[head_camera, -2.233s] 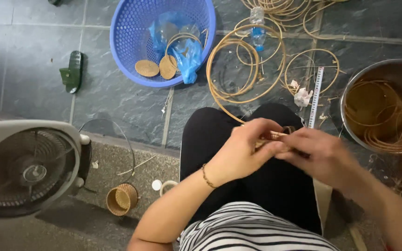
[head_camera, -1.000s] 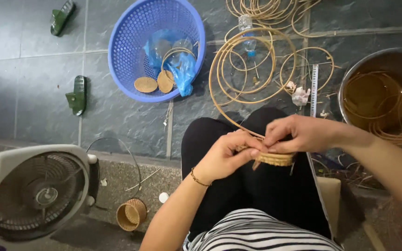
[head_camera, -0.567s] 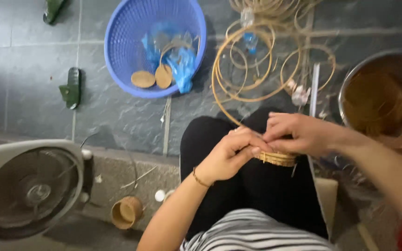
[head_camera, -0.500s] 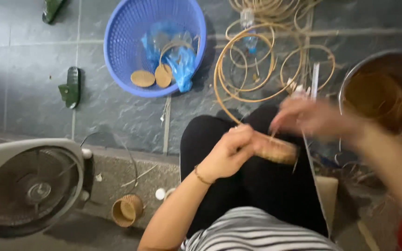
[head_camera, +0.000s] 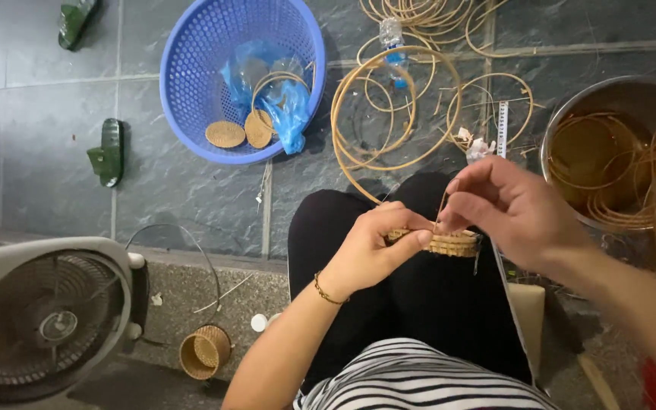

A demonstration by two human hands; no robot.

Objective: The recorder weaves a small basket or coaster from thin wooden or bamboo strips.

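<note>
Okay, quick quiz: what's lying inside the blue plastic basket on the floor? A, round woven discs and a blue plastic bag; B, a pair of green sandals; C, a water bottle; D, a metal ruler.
A: the blue basket holds round woven discs beside a crumpled blue plastic bag.

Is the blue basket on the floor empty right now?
No, the blue basket holds two flat woven discs, a rattan ring and crumpled blue plastic bags.

R hand (head_camera: pixel 514 209) swung up & right off the woven basket (head_camera: pixel 438 241), then came back, pinching a strand.
</note>
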